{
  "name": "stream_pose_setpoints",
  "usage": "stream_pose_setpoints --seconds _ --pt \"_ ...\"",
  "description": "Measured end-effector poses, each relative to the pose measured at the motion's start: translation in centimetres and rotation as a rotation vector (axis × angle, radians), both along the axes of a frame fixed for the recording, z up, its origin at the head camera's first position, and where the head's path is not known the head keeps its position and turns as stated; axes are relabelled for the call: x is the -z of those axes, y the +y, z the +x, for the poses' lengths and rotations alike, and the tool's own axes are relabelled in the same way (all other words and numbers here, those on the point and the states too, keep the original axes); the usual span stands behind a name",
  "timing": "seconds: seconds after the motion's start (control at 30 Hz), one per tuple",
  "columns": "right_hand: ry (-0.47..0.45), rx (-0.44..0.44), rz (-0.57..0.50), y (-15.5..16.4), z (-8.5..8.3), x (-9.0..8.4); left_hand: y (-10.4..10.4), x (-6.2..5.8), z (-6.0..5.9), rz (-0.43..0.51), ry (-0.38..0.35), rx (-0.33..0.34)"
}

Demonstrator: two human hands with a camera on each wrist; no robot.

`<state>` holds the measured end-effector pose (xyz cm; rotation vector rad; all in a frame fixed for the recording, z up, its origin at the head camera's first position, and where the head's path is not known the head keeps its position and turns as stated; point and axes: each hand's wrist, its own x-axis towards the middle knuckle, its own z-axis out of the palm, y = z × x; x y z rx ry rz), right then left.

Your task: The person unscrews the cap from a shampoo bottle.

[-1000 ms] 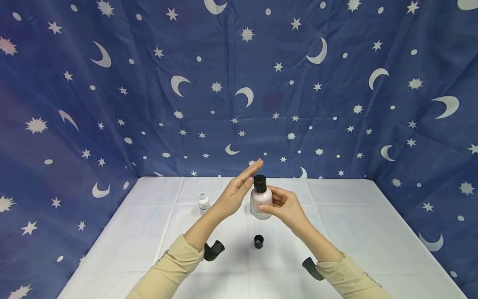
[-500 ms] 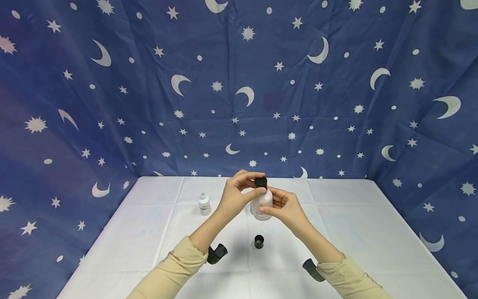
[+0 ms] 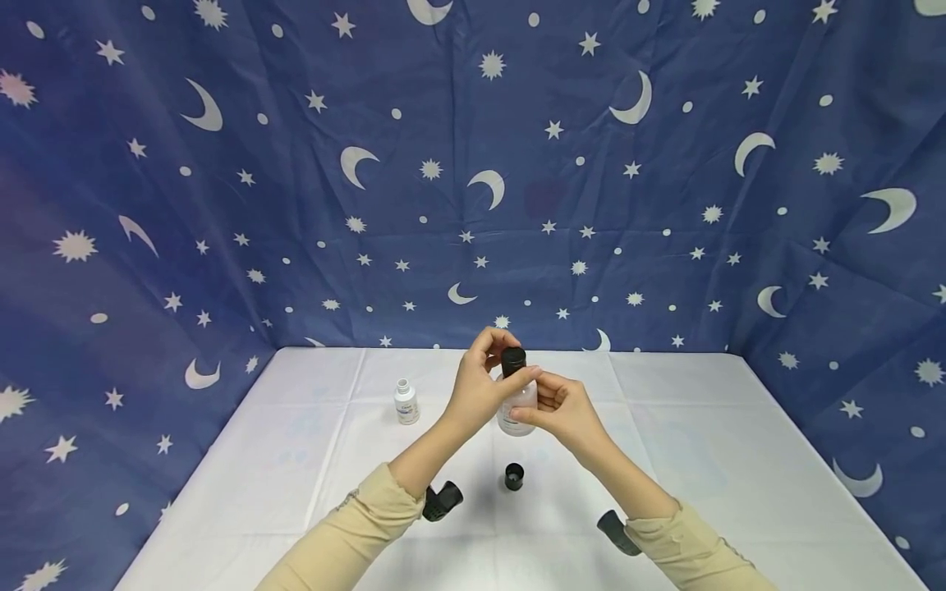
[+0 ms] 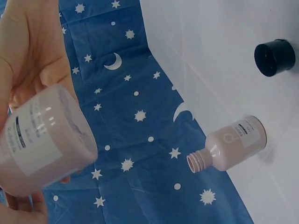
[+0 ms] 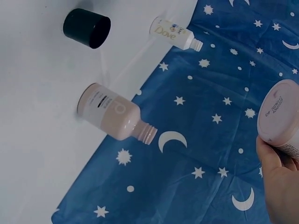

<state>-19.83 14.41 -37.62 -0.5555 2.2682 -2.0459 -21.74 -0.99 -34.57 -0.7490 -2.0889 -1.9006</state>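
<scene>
Pink bottle held up above table centre, upright, black cap on its top. Left hand at bottle's 9 o'clock, fingers curled over, thumb and fingertips pinching cap. Right hand at bottle's 3 o'clock, fingers wrapped round body, thumb across front. Both hands touching bottle, bottle clear of table.

Left wrist view: bottle base and label large at 8 o'clock, fingers behind it, grip on cap not visible here. Right wrist view: bottle base at 3 o'clock, right hand below it, fingers closed on it.

Loose black cap on table at 6 o'clock from held bottle, open side up, near but apart. White bottle standing at 9 o'clock from hands, uncapped, well apart. Second pink bottle, uncapped, neck open, standing on table near back edge; seen in wrist views only, hidden behind hands in head view. White bottle beyond it in right wrist view, loose cap nearer front.

Beige sleeves on both forearms, black wrist mounts beneath. Blue moon-and-star cloth behind and at both sides of table.
</scene>
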Motion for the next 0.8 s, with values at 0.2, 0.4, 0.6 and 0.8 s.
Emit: stream_pose_setpoints --seconds 0.2,0.4,0.6,0.8 --pt "-0.008 -0.005 0.000 0.0 0.0 0.1 0.0 0.1 0.0 0.007 0.017 0.068" --pt "-0.008 0.010 0.023 0.2 -0.1 -0.2 -1.3 -0.6 -0.1 -0.097 0.035 0.250" --pt "-0.016 0.011 0.035 0.4 0.0 -0.3 -2.9 -0.9 -0.2 -0.149 -0.007 0.488" --pt "-0.029 0.018 0.050 0.7 0.4 -0.1 -3.2 -0.3 -0.4 -0.195 0.023 0.501"
